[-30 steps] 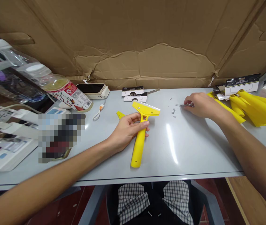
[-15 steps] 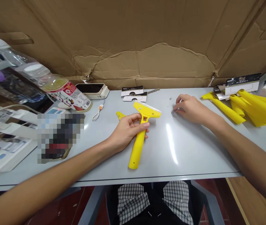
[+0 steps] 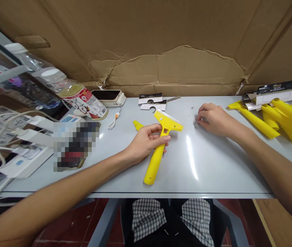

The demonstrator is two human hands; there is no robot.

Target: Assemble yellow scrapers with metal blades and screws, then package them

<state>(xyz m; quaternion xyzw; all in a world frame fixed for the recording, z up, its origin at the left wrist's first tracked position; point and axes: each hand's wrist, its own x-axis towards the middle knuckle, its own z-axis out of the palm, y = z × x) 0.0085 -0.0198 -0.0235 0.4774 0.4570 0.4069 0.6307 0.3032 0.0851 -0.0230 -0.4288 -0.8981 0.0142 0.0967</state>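
My left hand [image 3: 149, 142] is wrapped round the neck of a yellow scraper [image 3: 154, 164], whose wide head with a metal blade edge points up and away. Behind that hand, another yellow piece [image 3: 137, 125] lies partly hidden on the table. My right hand [image 3: 212, 120] rests at a small cluster of metal screws [image 3: 195, 123], thumb and fingertips pinched together beside them. Whether a screw is between those fingertips is too small to tell. One more small metal part [image 3: 192, 107] lies farther back.
Yellow handles [image 3: 284, 120] and black-and-white cards [image 3: 277, 92] lie at the right. Two more cards [image 3: 153, 104] are at the back. A bottle [image 3: 84, 99], a boxed phone [image 3: 109, 97], a short cable [image 3: 114, 121] and a power strip [image 3: 30, 161] occupy the left. Cardboard [image 3: 161, 34] stands behind.
The view has shifted slightly, so the table's contents appear farther right. My left hand still holds the scraper, and my right fingers remain at the screws with a slightly changed pose.
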